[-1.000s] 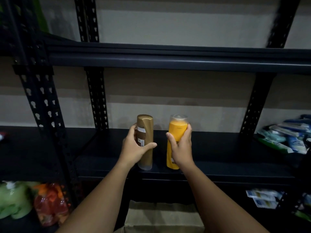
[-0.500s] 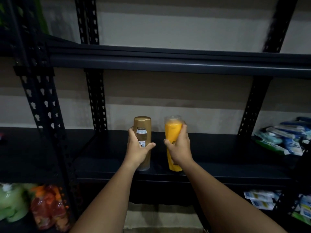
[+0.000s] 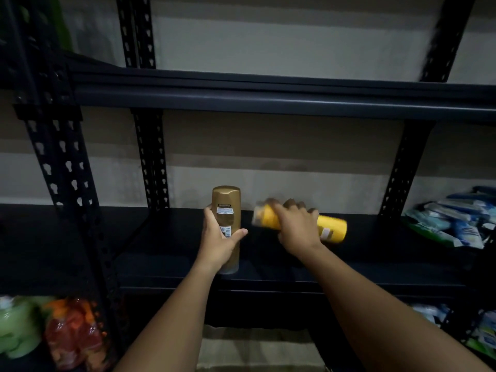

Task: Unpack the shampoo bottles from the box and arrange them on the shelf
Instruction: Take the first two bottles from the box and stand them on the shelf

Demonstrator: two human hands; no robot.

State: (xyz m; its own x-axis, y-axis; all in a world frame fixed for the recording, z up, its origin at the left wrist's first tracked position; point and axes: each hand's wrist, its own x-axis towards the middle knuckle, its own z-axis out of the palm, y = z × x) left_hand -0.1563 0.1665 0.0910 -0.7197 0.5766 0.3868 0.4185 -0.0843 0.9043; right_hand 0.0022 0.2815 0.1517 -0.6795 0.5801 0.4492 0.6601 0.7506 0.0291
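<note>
The left hand (image 3: 218, 244) grips the gold bottle (image 3: 226, 224) upright on the shelf (image 3: 375, 267), while just beside it the right hand (image 3: 298, 228) clasps the yellow bottle (image 3: 331, 229) lying sideways, its long axis pointing right.

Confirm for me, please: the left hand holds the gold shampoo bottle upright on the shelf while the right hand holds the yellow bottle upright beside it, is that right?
Not quite. In the head view, the left hand does hold the gold shampoo bottle upright on the shelf, but the yellow bottle in the right hand is not upright: it is turned on its side, its clear cap pointing toward the gold bottle.
</note>
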